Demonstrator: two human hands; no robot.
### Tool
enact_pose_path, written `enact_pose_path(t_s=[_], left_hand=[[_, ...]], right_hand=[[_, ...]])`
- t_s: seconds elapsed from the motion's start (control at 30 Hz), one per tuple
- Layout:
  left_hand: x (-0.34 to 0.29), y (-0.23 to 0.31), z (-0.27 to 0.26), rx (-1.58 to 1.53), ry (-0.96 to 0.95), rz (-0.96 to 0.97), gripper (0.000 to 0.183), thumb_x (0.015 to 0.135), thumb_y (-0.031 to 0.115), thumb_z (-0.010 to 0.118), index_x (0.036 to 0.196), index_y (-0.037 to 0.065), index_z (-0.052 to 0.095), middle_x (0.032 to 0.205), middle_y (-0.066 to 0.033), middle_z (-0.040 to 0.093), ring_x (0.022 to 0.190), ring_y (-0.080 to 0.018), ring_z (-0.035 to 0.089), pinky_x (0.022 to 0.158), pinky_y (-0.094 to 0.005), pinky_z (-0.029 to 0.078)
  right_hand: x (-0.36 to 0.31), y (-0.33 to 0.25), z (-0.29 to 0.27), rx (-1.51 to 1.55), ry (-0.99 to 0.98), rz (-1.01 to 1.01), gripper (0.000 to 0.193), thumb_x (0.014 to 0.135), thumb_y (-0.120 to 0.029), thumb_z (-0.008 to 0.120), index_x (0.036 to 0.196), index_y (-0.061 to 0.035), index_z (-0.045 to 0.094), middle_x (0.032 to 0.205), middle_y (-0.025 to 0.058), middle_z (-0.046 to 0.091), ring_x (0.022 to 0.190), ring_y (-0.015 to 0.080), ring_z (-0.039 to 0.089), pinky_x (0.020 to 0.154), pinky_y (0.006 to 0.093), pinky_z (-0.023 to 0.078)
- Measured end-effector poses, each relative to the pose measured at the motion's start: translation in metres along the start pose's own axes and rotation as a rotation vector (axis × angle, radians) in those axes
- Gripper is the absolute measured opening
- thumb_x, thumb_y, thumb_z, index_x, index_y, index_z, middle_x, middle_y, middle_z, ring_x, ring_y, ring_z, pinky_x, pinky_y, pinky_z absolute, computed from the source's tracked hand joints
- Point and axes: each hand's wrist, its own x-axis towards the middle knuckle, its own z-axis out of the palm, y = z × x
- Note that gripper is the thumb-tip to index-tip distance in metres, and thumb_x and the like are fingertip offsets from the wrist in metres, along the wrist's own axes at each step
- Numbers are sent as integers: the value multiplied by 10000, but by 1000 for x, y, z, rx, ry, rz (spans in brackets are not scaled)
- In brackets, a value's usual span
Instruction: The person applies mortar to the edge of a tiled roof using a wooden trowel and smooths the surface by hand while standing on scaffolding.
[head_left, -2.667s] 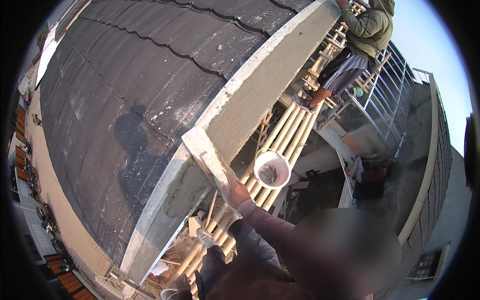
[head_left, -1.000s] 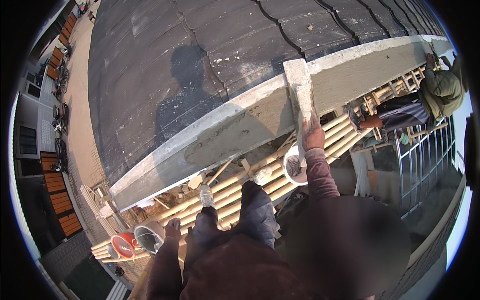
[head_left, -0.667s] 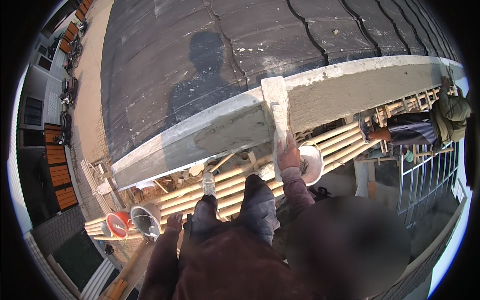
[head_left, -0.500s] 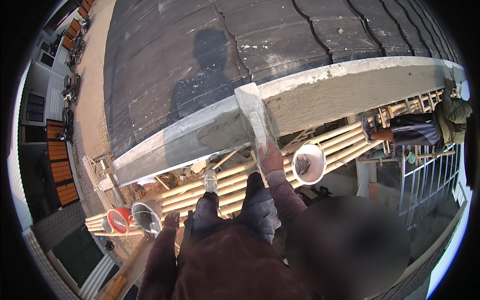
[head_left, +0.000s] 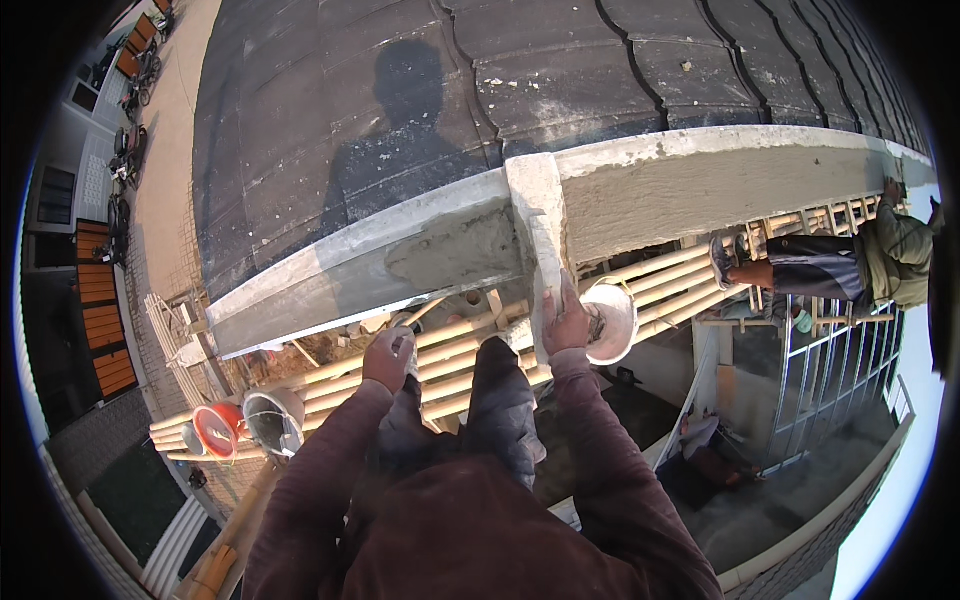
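Note:
My right hand (head_left: 567, 322) lies against the lower part of a narrow, pale concrete post (head_left: 538, 205), its fingers stretched along the side. My left hand (head_left: 388, 358) is in front of my left leg, above the bamboo poles, with its fingers curled in. Whatever it may hold is too small to make out. Left of the post runs a low wall (head_left: 360, 275) with a darker patch of wet-looking mortar (head_left: 455, 250). A white bucket (head_left: 612, 322) with grey matter inside stands just right of my right hand, partly hidden by it.
Bamboo scaffold poles (head_left: 450, 375) run under my legs, with a drop below. At left stand a red bucket (head_left: 216, 428) and a grey bucket (head_left: 272, 420). Dark roof tiles (head_left: 560, 60) lie beyond the wall. Another person (head_left: 890, 255) works on the scaffold at far right.
My left hand has risen from beside my thigh, moving forward and to the right. My right hand stays at the post. The dark round blur at lower right is gone, uncovering the area below.

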Motion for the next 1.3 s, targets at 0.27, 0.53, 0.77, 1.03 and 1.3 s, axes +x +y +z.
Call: enact_pose_path(t_s=[0.27,0.53,0.77,1.03,1.3], left_hand=[[128,138,84,557,-69,326,345,993,288,562,1301,163,653,1188,-146,661,1048,-366,661,925,-464,523],[134,159,104,739,-164,281,392,993,330,564,1358,211,644,1221,-125,668,1097,-334,656,979,-455,490],[146,155,118,784,-105,267,329,993,333,564,1265,188,679,1181,-90,684,1085,-317,664,1000,-462,465],[150,170,131,687,-146,139,247,966,302,600,1157,161,669,1150,-95,679,1093,-297,659,996,-468,458],[139,138,122,746,-94,250,238,950,282,613,1141,144,650,1158,-100,674,1101,-301,656,1016,-474,437]], right_hand=[[-26,9,-76,55,276,13,430,1010,-218,614,1375,6,580,1167,264,703,1111,421,681,909,429,536],[-95,28,-85,191,239,180,479,998,-204,627,1416,16,541,1231,301,663,1136,425,672,895,432,547],[-113,29,-82,250,209,259,489,995,-227,633,1413,12,544,1206,285,683,1134,415,679,899,420,548],[-96,28,-81,238,199,167,481,998,-218,633,1392,46,549,1244,277,670,1153,380,675,931,409,533],[-84,16,-91,253,137,202,501,983,-216,642,1394,54,545,1261,296,655,1175,433,650,936,425,535]])
